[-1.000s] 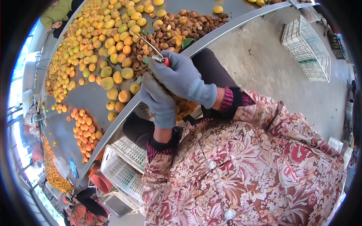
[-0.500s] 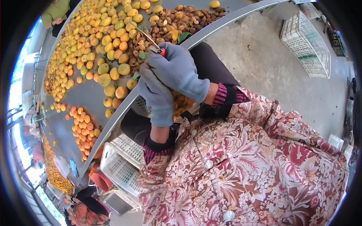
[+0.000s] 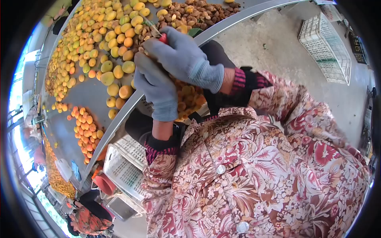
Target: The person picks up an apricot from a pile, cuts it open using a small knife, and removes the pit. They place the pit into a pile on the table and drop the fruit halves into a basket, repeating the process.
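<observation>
My right hand (image 3: 180,55), in a grey-blue knit glove, is closed around the red handle of a small knife (image 3: 163,38). Its thin blade points up and left, blurred. My left hand (image 3: 154,85), gloved alike, presses against the right one with its fingers curled; whatever lies in them is hidden. Both hands are above the metal table's near rim (image 3: 134,101). Beyond them spreads a heap of yellow-orange apricots (image 3: 107,78), beside a mound of brown apricot pits (image 3: 186,16). Below the hands, cut apricots (image 3: 189,97) show in a container.
A smaller group of orange apricots (image 3: 88,133) lies on the table at left. White plastic crates stand below the rim (image 3: 125,168) and on the floor at right (image 3: 325,49). A red bucket (image 3: 105,183) is at lower left. Other people (image 3: 89,218) are at the left edges.
Both hands have moved up and left together, closer to the pits, and the knife went with them. The cut apricots below are more exposed. The view has shifted slightly.
</observation>
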`<action>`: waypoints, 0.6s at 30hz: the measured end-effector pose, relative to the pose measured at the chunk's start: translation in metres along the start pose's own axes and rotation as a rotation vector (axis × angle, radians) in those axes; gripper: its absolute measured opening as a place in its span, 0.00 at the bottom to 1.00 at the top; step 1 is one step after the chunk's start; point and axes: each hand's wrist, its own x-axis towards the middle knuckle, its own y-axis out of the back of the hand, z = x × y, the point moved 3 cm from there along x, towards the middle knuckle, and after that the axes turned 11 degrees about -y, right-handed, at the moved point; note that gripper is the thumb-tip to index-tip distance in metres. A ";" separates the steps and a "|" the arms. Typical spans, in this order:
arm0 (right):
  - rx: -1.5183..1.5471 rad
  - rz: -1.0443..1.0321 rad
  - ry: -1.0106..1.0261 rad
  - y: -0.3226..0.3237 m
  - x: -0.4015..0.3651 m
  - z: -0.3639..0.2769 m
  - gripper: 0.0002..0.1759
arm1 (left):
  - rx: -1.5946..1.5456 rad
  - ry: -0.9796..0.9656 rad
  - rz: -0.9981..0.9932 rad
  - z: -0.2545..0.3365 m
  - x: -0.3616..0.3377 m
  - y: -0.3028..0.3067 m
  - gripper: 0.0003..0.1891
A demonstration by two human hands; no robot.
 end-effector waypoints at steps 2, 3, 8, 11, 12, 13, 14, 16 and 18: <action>0.101 -0.055 -0.112 -0.003 -0.001 0.005 0.24 | 0.168 -0.171 -0.108 0.001 0.005 0.009 0.19; 0.195 -0.117 -0.234 -0.007 -0.002 0.013 0.26 | 0.337 -0.329 -0.212 0.002 0.006 0.012 0.19; 0.479 -0.158 -0.283 -0.016 -0.009 0.024 0.26 | 0.517 -0.591 -0.186 0.014 0.005 0.012 0.22; 0.384 -0.170 -0.293 -0.010 -0.018 0.020 0.25 | 0.560 -0.560 -0.286 0.018 -0.002 0.019 0.23; 0.394 -0.212 -0.270 -0.010 -0.020 0.021 0.24 | 0.567 -0.606 -0.300 0.019 -0.004 0.020 0.22; 0.402 -0.255 -0.243 -0.010 -0.020 0.021 0.24 | 0.575 -0.654 -0.309 0.021 -0.003 0.021 0.22; 0.400 -0.257 -0.245 -0.011 -0.022 0.021 0.24 | 0.575 -0.651 -0.309 0.023 -0.002 0.024 0.22; 0.535 -0.267 -0.354 -0.015 -0.025 0.023 0.24 | 0.732 -0.753 -0.369 0.035 0.002 0.025 0.17; 0.492 -0.195 -0.344 -0.017 -0.024 0.024 0.23 | 0.700 -0.729 -0.360 0.027 0.005 0.026 0.17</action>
